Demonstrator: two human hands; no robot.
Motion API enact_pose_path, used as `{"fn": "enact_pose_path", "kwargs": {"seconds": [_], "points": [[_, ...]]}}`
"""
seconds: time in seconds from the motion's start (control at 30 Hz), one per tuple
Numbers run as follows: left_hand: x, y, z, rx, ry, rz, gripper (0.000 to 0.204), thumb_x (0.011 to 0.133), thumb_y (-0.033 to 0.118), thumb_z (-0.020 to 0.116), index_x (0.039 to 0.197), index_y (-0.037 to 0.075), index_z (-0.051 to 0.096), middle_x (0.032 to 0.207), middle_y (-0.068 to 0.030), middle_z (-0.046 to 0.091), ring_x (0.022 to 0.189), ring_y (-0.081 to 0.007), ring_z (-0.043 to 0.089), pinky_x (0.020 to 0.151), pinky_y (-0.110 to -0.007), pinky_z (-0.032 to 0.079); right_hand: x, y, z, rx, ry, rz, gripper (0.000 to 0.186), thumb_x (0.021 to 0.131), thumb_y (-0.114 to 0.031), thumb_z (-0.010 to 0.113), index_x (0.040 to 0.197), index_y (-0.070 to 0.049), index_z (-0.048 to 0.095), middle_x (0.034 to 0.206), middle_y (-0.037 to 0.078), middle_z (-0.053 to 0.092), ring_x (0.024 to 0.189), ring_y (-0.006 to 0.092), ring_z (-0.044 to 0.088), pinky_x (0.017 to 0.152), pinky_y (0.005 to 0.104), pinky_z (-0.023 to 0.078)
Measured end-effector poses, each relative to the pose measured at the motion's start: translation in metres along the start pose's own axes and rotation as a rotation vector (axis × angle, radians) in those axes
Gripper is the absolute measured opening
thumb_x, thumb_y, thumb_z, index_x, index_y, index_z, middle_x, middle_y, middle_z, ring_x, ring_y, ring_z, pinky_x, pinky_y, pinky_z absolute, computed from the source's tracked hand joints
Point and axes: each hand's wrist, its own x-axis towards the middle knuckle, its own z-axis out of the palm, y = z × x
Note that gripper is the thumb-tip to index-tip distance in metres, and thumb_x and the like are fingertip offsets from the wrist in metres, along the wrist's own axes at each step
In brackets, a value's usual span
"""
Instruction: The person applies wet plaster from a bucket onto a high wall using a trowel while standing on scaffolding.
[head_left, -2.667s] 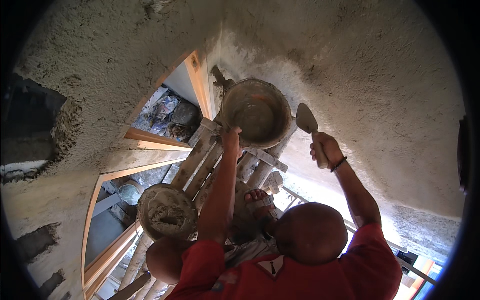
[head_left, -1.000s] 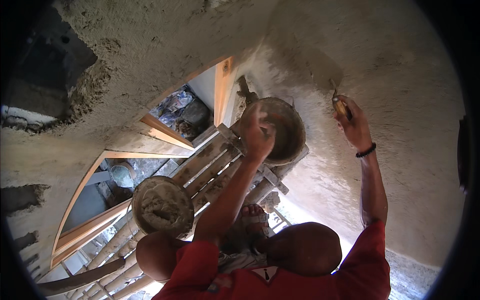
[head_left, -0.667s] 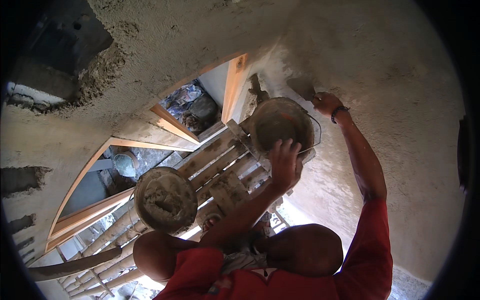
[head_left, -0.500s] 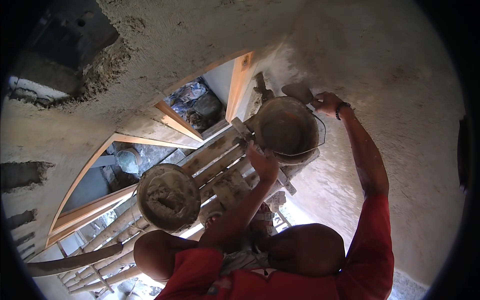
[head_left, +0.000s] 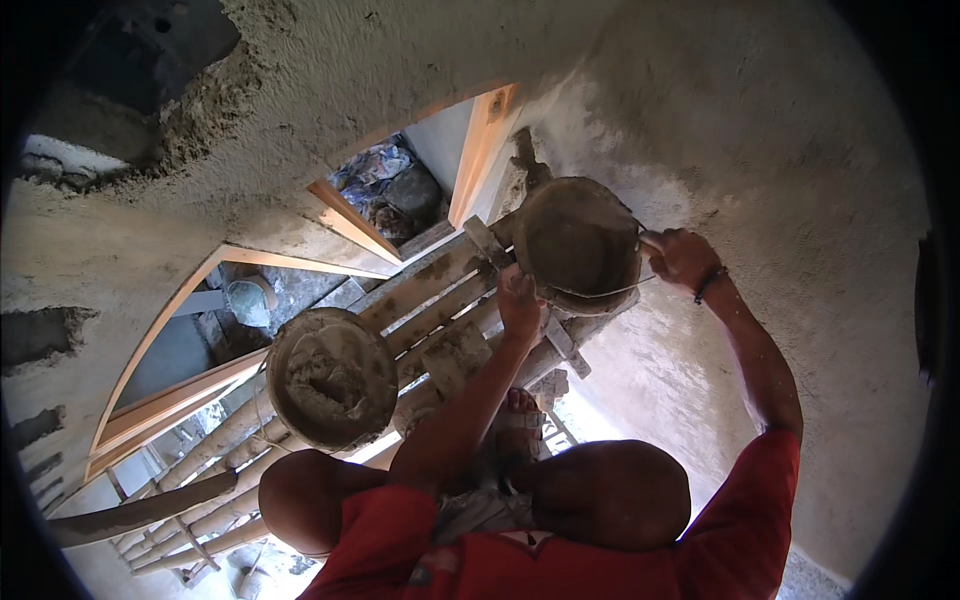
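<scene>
Ahead of me on the slatted platform stands a mortar-coated bucket (head_left: 578, 245), dark inside, with a thin wire handle across its near side. My left hand (head_left: 519, 303) is closed at its near left rim, fingers curled in. At the right rim, my right hand (head_left: 688, 262) grips a trowel by its handle; the blade is out of sight, and whether it is inside the bucket I cannot tell. To the left sits a second bucket (head_left: 333, 378) filled with wet grey mortar, touched by neither hand.
Gaps run between the planks (head_left: 432, 292) of the platform under me. Wooden frames (head_left: 483, 150) edge openings in the wall on the left. A plastered wall (head_left: 790, 190) rises on the right. Bamboo poles (head_left: 215, 500) lie at lower left.
My right hand has come down beside the bucket's right rim, and the trowel blade that showed above the rim is now hidden. My left hand stays at the near left rim.
</scene>
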Motion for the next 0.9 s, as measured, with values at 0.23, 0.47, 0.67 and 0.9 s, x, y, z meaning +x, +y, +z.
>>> {"fn": "enact_pose_path", "kwargs": {"seconds": [0.23,0.47,0.67,0.9], "points": [[-0.019,-0.012,-0.009,0.072,0.021,0.073,0.038,0.093,0.004,0.044,0.130,0.000,0.036,0.120,-0.0157,0.052,0.104,-0.0229,0.056,0.084,-0.035,0.049,-0.036,0.003,-0.013,0.852,0.152,0.403,0.024,0.088,-0.018,0.056,0.107,-0.004,0.053,0.072,0.010,0.061,0.056,0.0174,0.058,0.048,0.0309,0.048],[-0.034,-0.025,-0.009,0.684,-0.070,0.528,0.062,0.085,-0.002,0.048,0.142,-0.003,0.024,0.140,-0.0261,0.037,0.127,-0.0344,0.041,0.103,-0.042,0.035,-0.052,-0.030,0.057,1.213,0.319,0.402,0.028,0.090,-0.023,0.057,0.107,-0.002,0.049,0.071,0.006,0.055,0.044,0.0103,0.052,0.039,0.0242,0.043],[-0.014,-0.002,-0.020,1.038,-0.262,0.546,0.073,0.076,0.005,0.059,0.141,-0.001,0.028,0.135,-0.0278,0.040,0.127,-0.0392,0.039,0.105,-0.044,0.032,0.012,-0.049,0.010,1.079,0.402,0.158,0.039,0.089,-0.031,0.060,0.111,0.000,0.048,0.075,0.009,0.060,0.052,0.0115,0.056,0.045,0.0253,0.046],[0.007,0.003,-0.023,0.825,-0.018,0.673,0.083,0.075,0.014,0.068,0.140,-0.008,0.020,0.140,-0.0310,0.029,0.131,-0.0397,0.032,0.108,-0.044,0.028,-0.017,-0.022,-0.046,0.904,0.430,0.234,0.035,0.089,-0.026,0.059,0.114,-0.002,0.051,0.081,0.013,0.062,0.065,0.0157,0.060,0.060,0.0333,0.051]]}}
